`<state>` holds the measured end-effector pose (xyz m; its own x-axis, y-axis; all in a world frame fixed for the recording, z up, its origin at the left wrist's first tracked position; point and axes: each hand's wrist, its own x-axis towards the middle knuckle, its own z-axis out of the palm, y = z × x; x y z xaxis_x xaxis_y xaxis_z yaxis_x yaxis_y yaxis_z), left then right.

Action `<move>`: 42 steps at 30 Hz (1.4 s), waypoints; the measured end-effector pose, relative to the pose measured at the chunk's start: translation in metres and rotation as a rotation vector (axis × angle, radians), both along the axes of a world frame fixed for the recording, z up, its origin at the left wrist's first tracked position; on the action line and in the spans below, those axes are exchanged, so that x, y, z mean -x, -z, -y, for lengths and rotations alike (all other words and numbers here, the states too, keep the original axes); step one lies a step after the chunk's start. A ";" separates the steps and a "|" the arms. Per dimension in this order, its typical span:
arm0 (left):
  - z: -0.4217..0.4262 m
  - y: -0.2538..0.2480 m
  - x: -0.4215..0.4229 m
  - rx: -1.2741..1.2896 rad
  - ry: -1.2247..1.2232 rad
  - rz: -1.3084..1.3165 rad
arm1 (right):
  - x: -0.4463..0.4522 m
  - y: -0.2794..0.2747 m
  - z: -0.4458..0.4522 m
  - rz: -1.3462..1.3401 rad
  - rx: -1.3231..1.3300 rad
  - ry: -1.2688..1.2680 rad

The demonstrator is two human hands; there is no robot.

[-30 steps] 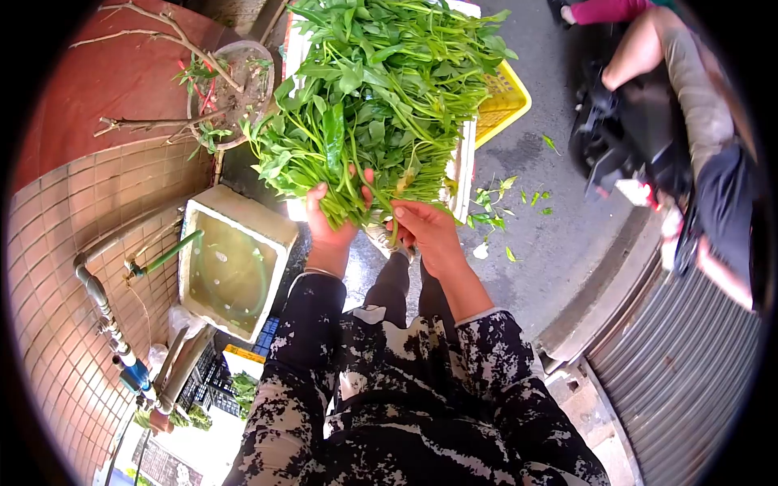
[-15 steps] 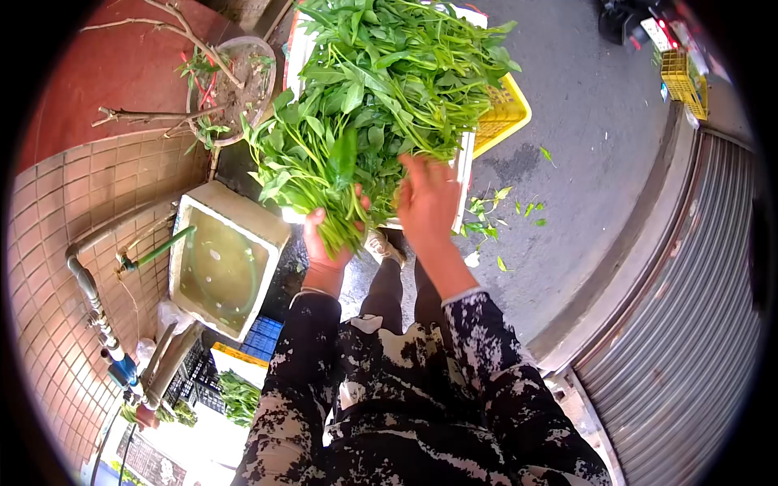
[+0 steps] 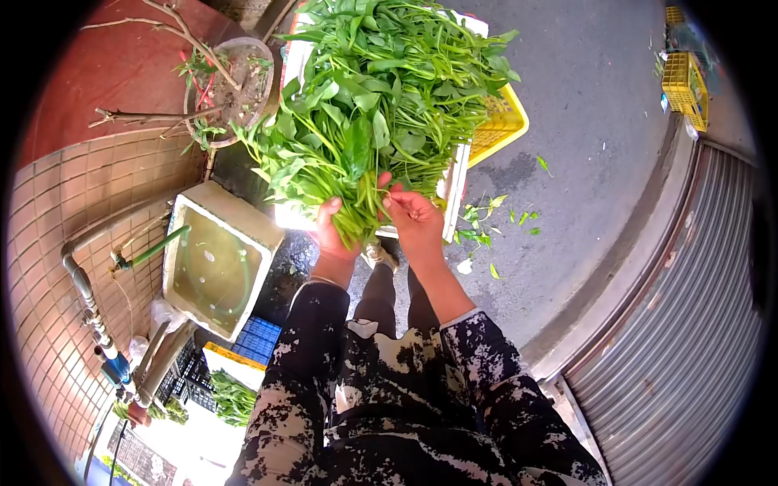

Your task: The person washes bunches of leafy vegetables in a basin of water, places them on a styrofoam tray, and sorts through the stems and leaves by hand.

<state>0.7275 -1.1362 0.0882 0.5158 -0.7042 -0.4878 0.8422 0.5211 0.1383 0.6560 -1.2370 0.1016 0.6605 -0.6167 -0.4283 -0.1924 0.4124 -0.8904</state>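
A large heap of leafy green stems [image 3: 405, 81] lies on a white box [image 3: 459, 174] at the top middle. My left hand [image 3: 334, 235] is wrapped round a bunch of green stems [image 3: 354, 215], its leaves pointing up and over the heap. On the right side of that bunch, my right hand [image 3: 415, 219] has its thumb and index finger pinched together at the stems. Whether a single stem sits in the pinch is too small to tell.
A yellow crate [image 3: 502, 125] juts out right of the heap. Loose leaves [image 3: 480, 231] lie on the ground. At left are a basin of water [image 3: 212, 267], pipes [image 3: 85, 292] and a potted plant [image 3: 235, 89]. A ribbed shutter [image 3: 673, 324] stands right.
My right hand has come down from the heap to the bunch and pinched. My left hand and bunch have shifted slightly right. The person and scooter at the right have left the view.
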 end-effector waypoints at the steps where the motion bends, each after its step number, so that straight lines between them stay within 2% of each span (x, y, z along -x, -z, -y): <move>1: 0.001 0.000 0.001 -0.040 -0.011 -0.008 | 0.001 0.003 -0.002 -0.023 -0.015 0.011; 4: -0.003 0.009 0.003 -0.076 0.022 -0.033 | 0.014 0.009 -0.002 -0.076 0.044 0.040; 6: -0.013 0.026 0.005 -0.009 -0.014 -0.015 | 0.042 0.023 0.004 -0.142 0.090 0.232; 8: -0.005 0.008 0.002 -0.043 -0.115 -0.064 | 0.062 0.021 0.028 -0.446 -0.246 0.497; 9: -0.008 0.008 0.001 -0.024 -0.100 -0.076 | 0.066 0.022 0.035 -0.449 -0.242 0.495; 11: -0.012 0.011 0.001 -0.005 -0.085 -0.089 | 0.068 0.030 0.044 -0.583 0.011 0.378; 13: -0.014 0.010 0.004 -0.103 -0.113 -0.100 | 0.039 0.021 0.038 -0.485 0.681 0.140; 15: -0.016 0.014 0.005 -0.061 -0.095 -0.088 | 0.001 0.009 0.046 -0.344 1.152 -0.248; 16: -0.015 0.009 0.002 -0.017 -0.080 -0.070 | -0.013 0.014 0.047 -0.339 1.150 -0.245; 17: -0.011 0.003 0.005 -0.159 -0.107 -0.045 | -0.028 0.018 0.048 -0.391 1.168 -0.324; 18: -0.014 0.000 0.005 -0.164 -0.109 -0.040 | -0.035 0.023 0.048 -0.445 1.185 -0.404; 21: -0.019 -0.002 0.003 -0.003 -0.190 -0.053 | -0.035 0.023 0.055 -0.344 1.186 -0.474; 22: -0.026 0.001 0.001 0.096 -0.142 -0.030 | -0.032 0.019 0.052 -0.347 1.192 -0.481; 24: -0.032 0.003 0.003 -0.003 -0.198 -0.028 | -0.018 0.003 0.039 -0.240 0.794 -0.398; 28: -0.033 0.009 0.008 -0.057 -0.179 -0.019 | -0.005 -0.010 0.020 -0.116 0.802 -0.467; 29: -0.032 0.009 0.009 -0.093 -0.186 -0.032 | -0.003 -0.011 0.015 -0.173 0.524 -0.421; 30: -0.031 0.007 0.009 -0.081 -0.177 -0.039 | -0.003 -0.006 0.012 -0.169 0.521 -0.425; 32: -0.034 0.012 0.007 -0.044 -0.145 -0.028 | -0.001 0.005 0.008 -0.106 -0.190 -0.082; 33: -0.033 0.012 0.007 -0.044 -0.150 -0.029 | 0.000 -0.004 0.012 -0.134 -0.355 -0.039; 34: -0.030 0.012 0.008 -0.075 -0.179 -0.062 | 0.003 -0.002 0.012 -0.136 -0.353 -0.045; 36: -0.030 0.015 0.008 -0.104 -0.212 -0.094 | 0.007 0.001 0.011 -0.070 -0.544 0.029; 40: -0.027 0.017 0.010 -0.238 -0.247 -0.084 | 0.010 0.002 0.007 -0.056 -0.630 -0.020; 42: -0.022 0.006 0.007 -0.030 -0.099 -0.040 | 0.011 0.003 0.001 -0.160 -0.314 -0.223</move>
